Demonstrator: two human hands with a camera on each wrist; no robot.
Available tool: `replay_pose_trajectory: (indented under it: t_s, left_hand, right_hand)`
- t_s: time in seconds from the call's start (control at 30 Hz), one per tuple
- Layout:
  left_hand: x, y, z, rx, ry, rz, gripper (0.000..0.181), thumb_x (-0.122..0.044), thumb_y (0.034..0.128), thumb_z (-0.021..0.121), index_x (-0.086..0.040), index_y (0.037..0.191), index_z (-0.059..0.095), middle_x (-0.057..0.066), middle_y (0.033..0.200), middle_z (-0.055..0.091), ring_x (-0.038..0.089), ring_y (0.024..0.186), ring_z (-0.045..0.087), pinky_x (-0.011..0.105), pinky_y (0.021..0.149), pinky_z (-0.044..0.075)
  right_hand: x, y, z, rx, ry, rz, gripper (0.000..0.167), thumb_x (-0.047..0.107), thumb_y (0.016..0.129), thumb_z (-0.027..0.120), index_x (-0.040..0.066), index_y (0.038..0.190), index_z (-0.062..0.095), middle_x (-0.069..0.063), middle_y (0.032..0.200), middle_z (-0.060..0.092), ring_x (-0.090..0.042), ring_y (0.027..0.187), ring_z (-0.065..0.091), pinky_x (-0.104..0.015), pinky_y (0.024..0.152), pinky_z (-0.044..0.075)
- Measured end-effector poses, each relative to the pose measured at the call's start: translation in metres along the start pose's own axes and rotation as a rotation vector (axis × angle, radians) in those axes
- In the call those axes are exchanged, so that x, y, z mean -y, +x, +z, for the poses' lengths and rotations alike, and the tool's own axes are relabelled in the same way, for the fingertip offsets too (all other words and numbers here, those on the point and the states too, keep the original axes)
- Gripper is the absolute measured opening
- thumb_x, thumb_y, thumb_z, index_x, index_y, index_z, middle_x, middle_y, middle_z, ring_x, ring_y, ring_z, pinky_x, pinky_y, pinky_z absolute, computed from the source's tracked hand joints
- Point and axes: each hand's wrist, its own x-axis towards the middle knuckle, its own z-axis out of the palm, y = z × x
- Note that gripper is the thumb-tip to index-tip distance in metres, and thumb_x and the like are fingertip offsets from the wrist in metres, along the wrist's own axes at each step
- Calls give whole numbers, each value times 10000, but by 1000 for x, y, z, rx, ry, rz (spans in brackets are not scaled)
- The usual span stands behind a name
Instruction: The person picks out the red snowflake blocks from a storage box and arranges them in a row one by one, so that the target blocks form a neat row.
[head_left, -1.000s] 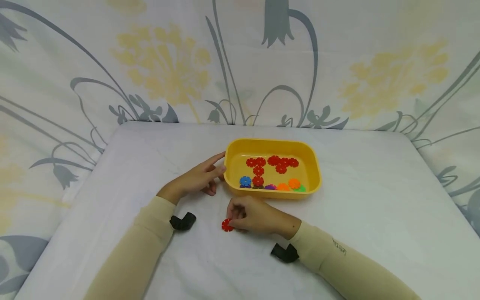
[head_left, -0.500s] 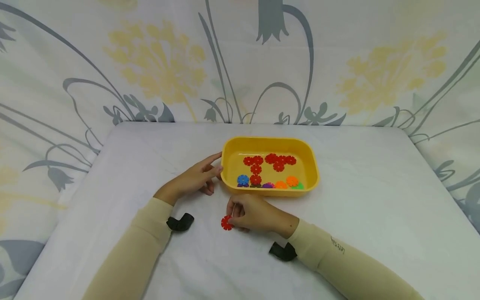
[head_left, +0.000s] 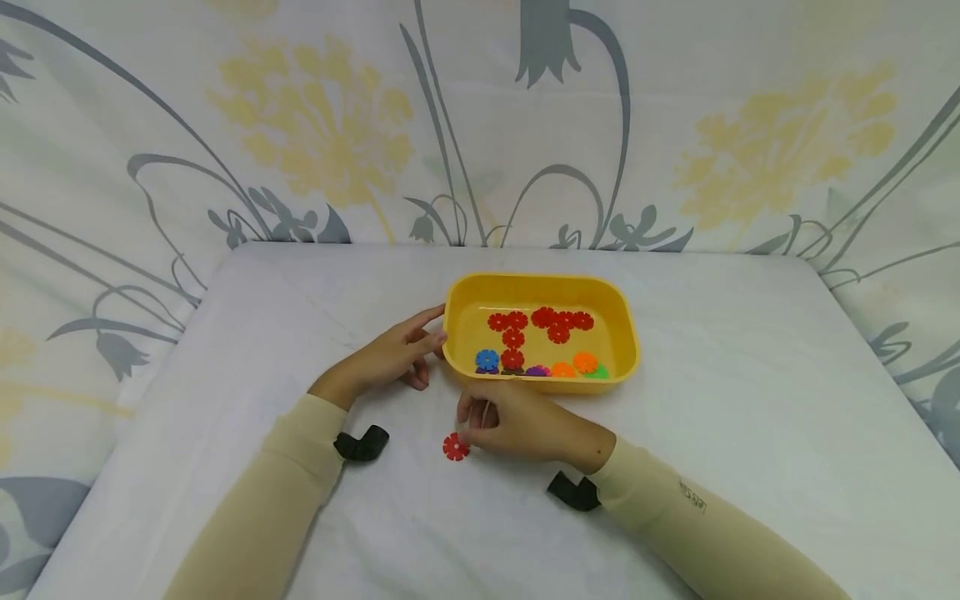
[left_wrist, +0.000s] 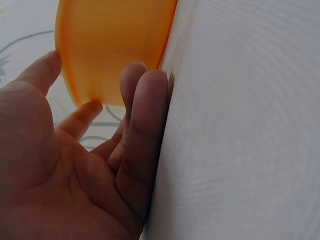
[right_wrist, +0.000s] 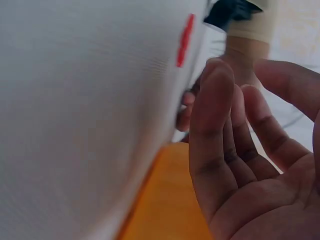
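Observation:
A red flower-shaped disc (head_left: 455, 447) lies flat on the white cloth in front of the yellow tray (head_left: 633, 333). My right hand (head_left: 517, 423) hovers just beside and above the disc. In the right wrist view, the loosely bent fingers (right_wrist: 214, 110) hold nothing, and the red disc (right_wrist: 185, 41) rests on the cloth apart from them. My left hand (head_left: 390, 357) touches the tray's left end with its fingertips. In the left wrist view, two fingertips meet the tray wall (left_wrist: 115, 45) while the other fingers (left_wrist: 145, 115) rest on the cloth.
Inside the tray lie several red discs (head_left: 513, 337), a blue disc (head_left: 487, 359), orange discs (head_left: 585, 362) and a few purple and green ones along the near wall. Behind the table hangs a floral curtain (head_left: 480, 125).
My right hand has let go of the red disc and risen slightly away to the right. The disc stays on the cloth. My left hand keeps its place at the tray.

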Motion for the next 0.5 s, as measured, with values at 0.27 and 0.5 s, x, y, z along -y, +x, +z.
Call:
replay_pose_trajectory:
  t_s: [0.27, 0.5]
  left_hand:
    - [-6, 3, -2, 9, 17, 22, 654, -512, 1021, 491, -391, 1590, 191, 146, 1222, 597, 225, 701, 625, 316, 730, 607]
    - [-3, 0, -1, 2, 19, -13, 655, -475, 1032, 493, -408, 1592, 159, 158, 1223, 584, 224, 699, 628, 313, 716, 610]
  right_hand:
    - [19, -14, -40, -217, -98, -98, 93, 204, 916, 743, 176, 980, 680, 82, 855, 659, -100, 797, 600, -237, 722, 555]
    - [-4, 1, -68, -252, -246, 68, 102, 192, 946, 699, 136, 1020, 658, 18, 837, 642, -161, 769, 580, -270, 675, 534]
